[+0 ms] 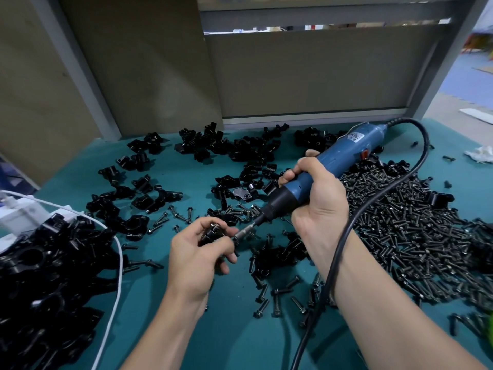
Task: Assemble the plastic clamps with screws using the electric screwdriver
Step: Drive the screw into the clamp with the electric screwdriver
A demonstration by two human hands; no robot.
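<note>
My left hand point(198, 259) grips a small black plastic clamp point(212, 232) above the teal table, fingers curled round it. My right hand point(317, 198) holds the blue electric screwdriver point(330, 164) by its barrel, tilted down to the left. The screwdriver's metal bit point(244, 232) meets the right side of the clamp, where a screw head sits between my left fingertips. Most of the clamp is hidden by my left fingers.
Loose black clamp parts point(240, 148) lie scattered across the back of the teal table point(234, 340). A big heap of black screws point(408, 231) fills the right. A pile of clamps point(45, 279) sits front left, crossed by a white cable point(117, 287). The screwdriver's black cord point(346, 236) runs over my right forearm.
</note>
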